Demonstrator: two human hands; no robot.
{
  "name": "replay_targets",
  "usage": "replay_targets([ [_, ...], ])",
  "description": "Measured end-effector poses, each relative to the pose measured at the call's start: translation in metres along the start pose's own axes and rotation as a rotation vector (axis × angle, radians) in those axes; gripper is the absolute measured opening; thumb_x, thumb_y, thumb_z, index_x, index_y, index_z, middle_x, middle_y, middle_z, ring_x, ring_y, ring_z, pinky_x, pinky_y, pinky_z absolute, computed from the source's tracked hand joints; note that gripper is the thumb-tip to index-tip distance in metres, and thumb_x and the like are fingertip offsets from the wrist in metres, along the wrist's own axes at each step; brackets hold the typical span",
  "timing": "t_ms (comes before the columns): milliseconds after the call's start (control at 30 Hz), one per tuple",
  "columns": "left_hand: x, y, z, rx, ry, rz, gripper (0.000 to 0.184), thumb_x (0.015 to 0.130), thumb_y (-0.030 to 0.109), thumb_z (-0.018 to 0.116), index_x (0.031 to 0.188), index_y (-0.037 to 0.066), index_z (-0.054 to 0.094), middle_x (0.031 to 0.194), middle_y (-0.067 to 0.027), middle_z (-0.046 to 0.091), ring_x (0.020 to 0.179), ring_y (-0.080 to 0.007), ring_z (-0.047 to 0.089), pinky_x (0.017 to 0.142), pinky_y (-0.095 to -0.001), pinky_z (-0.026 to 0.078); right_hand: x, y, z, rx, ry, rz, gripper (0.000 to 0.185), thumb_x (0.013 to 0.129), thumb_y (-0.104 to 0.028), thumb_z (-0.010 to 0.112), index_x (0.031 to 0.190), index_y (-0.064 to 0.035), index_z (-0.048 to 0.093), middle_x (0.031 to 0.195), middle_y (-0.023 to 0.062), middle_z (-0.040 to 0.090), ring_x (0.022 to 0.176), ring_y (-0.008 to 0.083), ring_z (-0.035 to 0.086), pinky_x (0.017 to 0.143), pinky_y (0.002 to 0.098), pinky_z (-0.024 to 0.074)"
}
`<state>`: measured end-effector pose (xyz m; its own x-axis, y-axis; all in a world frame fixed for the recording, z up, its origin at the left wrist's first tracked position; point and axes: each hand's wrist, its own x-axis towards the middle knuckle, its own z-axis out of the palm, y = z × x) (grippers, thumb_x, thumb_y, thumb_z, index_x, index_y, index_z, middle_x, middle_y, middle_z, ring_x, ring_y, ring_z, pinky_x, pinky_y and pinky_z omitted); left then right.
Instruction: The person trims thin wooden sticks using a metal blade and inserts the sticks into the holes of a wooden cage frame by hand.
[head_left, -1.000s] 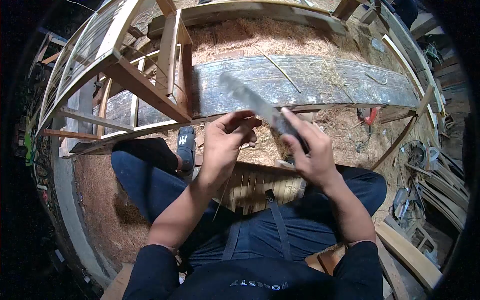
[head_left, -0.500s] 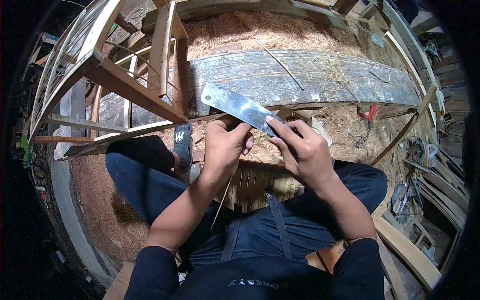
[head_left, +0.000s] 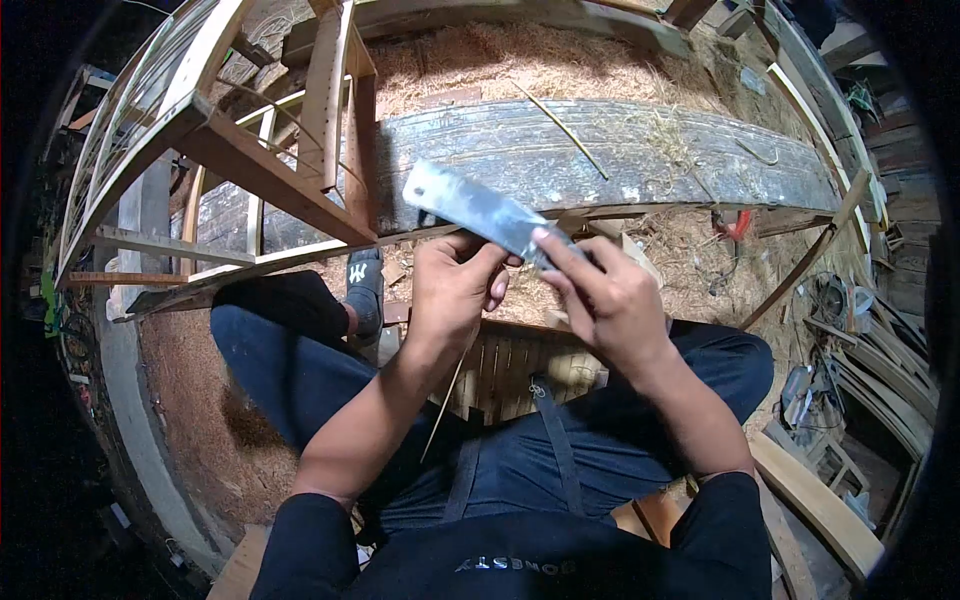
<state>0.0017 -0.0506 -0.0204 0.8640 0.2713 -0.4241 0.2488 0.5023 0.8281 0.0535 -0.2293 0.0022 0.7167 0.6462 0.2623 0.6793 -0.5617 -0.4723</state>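
My right hand (head_left: 615, 295) is closed on a broad knife (head_left: 470, 208), its forefinger lying along the flat metal. The shiny blade has a hole near its squared end and slants up to the left; my right hand hides the handle. My left hand (head_left: 452, 285) is closed just below the blade, its thumb and forefinger close against the metal's lower edge. From beneath that hand a thin wooden strip (head_left: 443, 405) runs down toward my lap. The strip's upper end is hidden by my fingers and the blade.
A long worn plank (head_left: 480, 140) crosses in front of me, with a thin stick (head_left: 560, 130) lying on it. A wooden frame (head_left: 270, 175) stands at the left. Shavings (head_left: 215, 440) cover the floor. Curved wooden pieces (head_left: 885, 375) are stacked at the right, near a pale board (head_left: 820, 500).
The blade has shifted and tilted slightly, its free end a little higher, and looks blurred. My right hand has moved slightly left. My left hand keeps nearly the same place with the strip.
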Motion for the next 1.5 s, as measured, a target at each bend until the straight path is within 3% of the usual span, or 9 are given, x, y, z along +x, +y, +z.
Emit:
replay_targets([
  [533,-0.001,-0.004,-0.003,0.01,-0.006,-0.01,0.014,0.094,0.006,0.063,0.088,-0.006,0.065,0.068,-0.0054,0.062,0.048,-0.0065,0.049,0.039,-0.0203,0.035,-0.004,-0.002,0.004,0.057,0.007,-0.056,0.037,0.09,-0.026,0.068,0.126,-0.0176,0.066,0.08,0.0106,0.058,0.067,0.0285,0.063,0.056,0.0409,0.0506],
  [767,-0.004,-0.001,-0.001,-0.058,-0.036,0.01,0.018,0.094,0.012,0.067,0.098,-0.006,0.066,0.075,-0.0075,0.065,0.049,-0.0056,0.051,0.04,-0.0199,0.037,-0.003,0.001,0.002,0.056,0.059,-0.051,0.037,0.089,-0.024,0.071,0.125,-0.0165,0.067,0.082,0.0104,0.062,0.066,0.027,0.064,0.058,0.0395,0.0523],
  [900,-0.004,0.005,0.001,-0.076,-0.018,-0.009,0.027,0.094,0.015,0.069,0.111,-0.005,0.066,0.077,-0.0077,0.065,0.048,-0.0064,0.051,0.039,-0.0191,0.036,0.008,0.016,-0.012,0.027,0.091,0.051,0.037,0.089,-0.017,0.07,0.125,-0.0129,0.067,0.084,0.0136,0.064,0.07,0.029,0.066,0.064,0.039,0.0532],
  [967,-0.002,0.006,0.003,-0.072,-0.012,-0.019,0.029,0.094,0.016,0.068,0.114,-0.005,0.065,0.077,-0.0072,0.064,0.048,-0.0068,0.052,0.038,-0.0186,0.036,0.009,0.016,-0.013,0.229,0.137,0.109,0.039,0.09,0.001,0.063,0.128,-0.0064,0.063,0.102,0.0181,0.069,0.085,0.033,0.069,0.076,0.0382,0.0543],
  [1100,0.002,0.003,0.012,-0.08,-0.049,-0.039,0.025,0.095,0.015,0.066,0.112,-0.004,0.066,0.077,-0.0065,0.064,0.048,-0.0071,0.051,0.038,-0.0188,0.035,0.012,0.017,-0.013,0.162,0.139,0.027,0.039,0.09,0.007,0.056,0.127,-0.0026,0.058,0.11,0.0213,0.067,0.097,0.0366,0.067,0.084,0.039,0.0528],
  [1267,0.002,0.005,0.021,-0.03,-0.013,-0.075,0.018,0.095,0.01,0.063,0.105,-0.005,0.066,0.076,-0.0072,0.063,0.047,-0.008,0.049,0.038,-0.0211,0.032,0.01,0.008,-0.016,0.126,-0.018,0.016,0.042,0.088,-0.003,0.065,0.129,-0.003,0.056,0.11,0.0197,0.066,0.093,0.0378,0.066,0.08,0.0428,0.0523],
  [1367,-0.002,0.011,0.018,-0.064,-0.118,-0.043,0.009,0.093,0.0,0.056,0.089,-0.005,0.063,0.075,-0.0072,0.062,0.047,-0.0082,0.049,0.04,-0.0213,0.035,0.009,0.005,-0.013,0.517,0.017,0.235,0.04,0.091,-0.011,0.068,0.128,0.0,0.056,0.104,0.0183,0.068,0.091,0.0272,0.068,0.082,0.0353,0.0525],
  [1467,-0.006,0.012,0.007,-0.008,-0.204,0.021,0.016,0.096,0.004,0.058,0.106,-0.006,0.066,0.078,-0.0061,0.063,0.053,-0.006,0.052,0.042,-0.0207,0.036,0.013,0.013,-0.019,0.821,-0.181,0.361,0.038,0.094,-0.015,0.067,0.126,0.0019,0.056,0.101,0.0127,0.069,0.091,0.0229,0.067,0.084,0.0334,0.0514],
  [1500,-0.009,0.018,0.009,0.013,-0.212,-0.007,0.016,0.096,0.003,0.057,0.105,-0.007,0.066,0.078,-0.0064,0.064,0.054,-0.0066,0.054,0.043,-0.0207,0.038,0.016,0.014,-0.027,0.869,-0.327,0.42,0.034,0.096,-0.017,0.065,0.121,0.0036,0.055,0.097,0.0108,0.069,0.083,0.0206,0.069,0.077,0.0325,0.0554],
])
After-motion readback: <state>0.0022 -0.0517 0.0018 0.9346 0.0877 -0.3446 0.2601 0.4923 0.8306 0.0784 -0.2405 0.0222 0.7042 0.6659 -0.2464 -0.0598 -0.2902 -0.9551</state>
